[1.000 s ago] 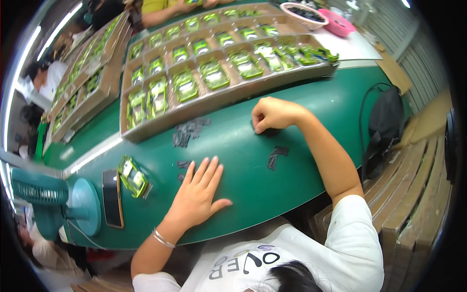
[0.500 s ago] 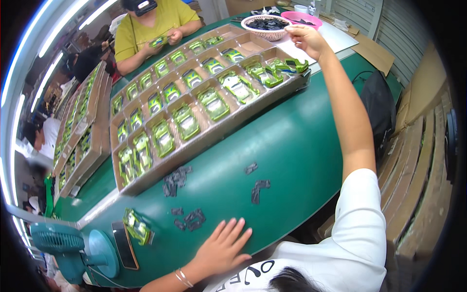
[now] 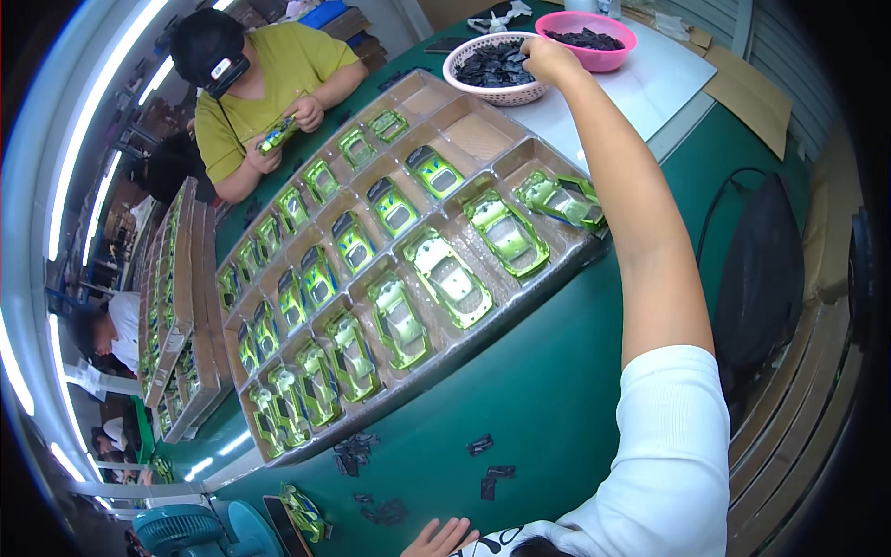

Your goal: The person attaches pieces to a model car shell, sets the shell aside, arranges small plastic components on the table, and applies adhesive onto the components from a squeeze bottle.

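Observation:
At the far right of the table, my right hand (image 3: 554, 61) reaches to a pale pink woven basket (image 3: 497, 96) heaped with small black plastic pieces (image 3: 492, 65). Its fingers are bent and pressed together at the pile's right side; whatever they pinch is hidden. My left hand (image 3: 438, 538) lies at the lower edge, fingers stretched out on the green table (image 3: 548, 371), holding nothing and partly cut off. Just beyond it are loose black pieces (image 3: 385, 511), with more black pieces (image 3: 353, 453) by the tray and others (image 3: 492, 481) to the right.
A large compartment tray (image 3: 445, 320) of shiny green toy car bodies (image 3: 399, 320) spans the table. A pink bowl (image 3: 617, 58) of black pieces stands beside the basket. A green car body (image 3: 304, 512), phone (image 3: 283, 520) and teal fan (image 3: 176, 529) sit lower left. A person (image 3: 269, 93) works opposite.
My right hand has lowered from above the basket's rim onto the black pieces. The view has shifted, so the tray looks larger and my left hand sits lower in the picture.

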`<state>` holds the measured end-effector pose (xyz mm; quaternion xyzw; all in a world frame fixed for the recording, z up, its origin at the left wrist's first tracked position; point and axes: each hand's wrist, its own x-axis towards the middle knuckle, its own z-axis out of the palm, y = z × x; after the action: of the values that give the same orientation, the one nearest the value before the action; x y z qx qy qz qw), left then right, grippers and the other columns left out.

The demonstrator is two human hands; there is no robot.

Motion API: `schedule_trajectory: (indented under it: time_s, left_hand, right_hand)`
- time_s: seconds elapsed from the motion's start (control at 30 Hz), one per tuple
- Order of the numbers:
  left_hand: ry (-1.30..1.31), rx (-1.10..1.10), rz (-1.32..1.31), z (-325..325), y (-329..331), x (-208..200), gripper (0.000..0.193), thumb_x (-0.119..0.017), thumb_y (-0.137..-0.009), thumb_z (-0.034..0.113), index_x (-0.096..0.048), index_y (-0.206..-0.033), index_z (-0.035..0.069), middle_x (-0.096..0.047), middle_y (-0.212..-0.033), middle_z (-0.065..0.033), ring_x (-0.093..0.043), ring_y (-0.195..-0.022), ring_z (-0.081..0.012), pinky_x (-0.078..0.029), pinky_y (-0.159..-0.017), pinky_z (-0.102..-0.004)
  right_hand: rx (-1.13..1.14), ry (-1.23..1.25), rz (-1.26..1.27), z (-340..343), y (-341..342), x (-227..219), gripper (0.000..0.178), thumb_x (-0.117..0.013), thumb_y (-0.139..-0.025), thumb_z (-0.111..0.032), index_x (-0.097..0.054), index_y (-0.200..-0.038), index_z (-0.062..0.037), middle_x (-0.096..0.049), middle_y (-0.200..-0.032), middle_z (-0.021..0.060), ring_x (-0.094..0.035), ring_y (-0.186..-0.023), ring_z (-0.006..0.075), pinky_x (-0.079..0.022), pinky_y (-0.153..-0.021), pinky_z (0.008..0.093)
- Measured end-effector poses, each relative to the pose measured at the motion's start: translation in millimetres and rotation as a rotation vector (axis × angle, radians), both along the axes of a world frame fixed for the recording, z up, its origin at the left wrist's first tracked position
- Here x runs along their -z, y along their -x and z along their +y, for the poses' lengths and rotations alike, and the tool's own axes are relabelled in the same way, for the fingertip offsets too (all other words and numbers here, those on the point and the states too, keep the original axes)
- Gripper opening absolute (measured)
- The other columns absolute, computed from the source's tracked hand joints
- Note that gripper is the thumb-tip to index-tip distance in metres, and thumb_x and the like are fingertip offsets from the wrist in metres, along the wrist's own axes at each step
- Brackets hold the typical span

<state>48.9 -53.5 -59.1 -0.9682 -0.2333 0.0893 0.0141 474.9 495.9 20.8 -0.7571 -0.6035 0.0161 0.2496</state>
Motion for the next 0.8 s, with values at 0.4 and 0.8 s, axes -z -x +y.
schedule_trajectory:
  time_s: [0.4,0.8]
  left_hand:
    - [0.027,0.055,-0.028,4.2,7.8,-2.0,0.052,-0.040,-0.082,0.029,-0.038,-0.128,0.005,-0.028,-0.137,-0.0210,-0.026,-0.127,-0.0340,-0.023,-0.102,-0.0509]
    - [0.291,-0.040,-0.040,17.1,-7.4,-13.3,0.051,-0.045,-0.079,0.022,-0.038,-0.129,0.020,-0.046,-0.124,-0.0082,-0.045,-0.112,-0.0195,-0.036,-0.090,-0.0395]
  right_hand:
    - [-0.236,-0.075,0.158,39.6,-9.5,14.2,0.030,-0.068,-0.064,-0.005,-0.066,-0.093,-0.0071,-0.064,-0.086,0.0131,-0.061,-0.078,0.0232,-0.047,-0.071,0.0320]
    - [-0.813,0.314,1.032,-108.9,52.4,-64.5,0.015,-0.063,-0.074,-0.001,-0.063,-0.089,0.0013,-0.064,-0.075,0.0074,-0.057,-0.059,0.0100,-0.043,-0.051,0.0205]
